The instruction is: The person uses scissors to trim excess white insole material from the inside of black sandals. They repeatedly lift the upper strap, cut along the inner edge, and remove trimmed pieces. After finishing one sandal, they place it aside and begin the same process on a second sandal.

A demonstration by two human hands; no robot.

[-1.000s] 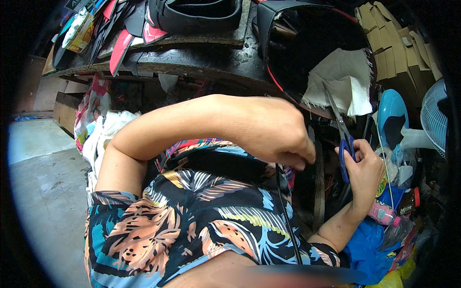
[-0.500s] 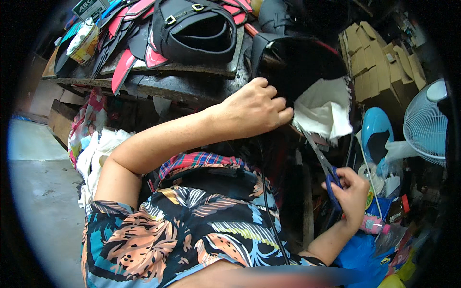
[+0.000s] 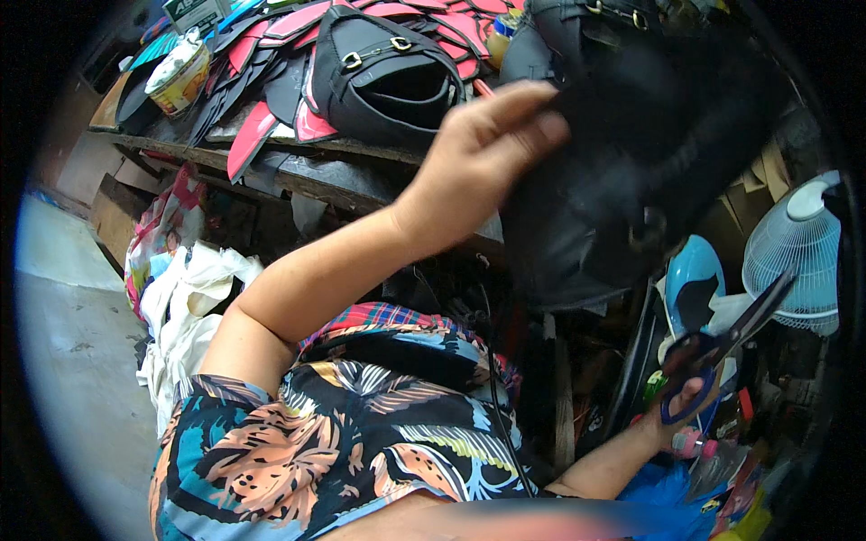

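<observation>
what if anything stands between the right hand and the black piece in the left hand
Nothing visible clearly does. The blue thing shows partly between right hand and black piece, but seems farther back, behind the scissors.

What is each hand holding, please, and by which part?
The left hand grips a blurred black item by its edge; the right hand holds scissors by the blue handles.

The head camera, a wide fisheye worn on the near side of the counter (image 3: 365,183), looks steeply down and forward toward it. It sits close above the patterned clothing (image 3: 352,433) before the counter, taking in both hands (image 3: 474,162) (a dark round rim crops the edges) and floor (image 3: 72,361) near the counter's left end.
</observation>
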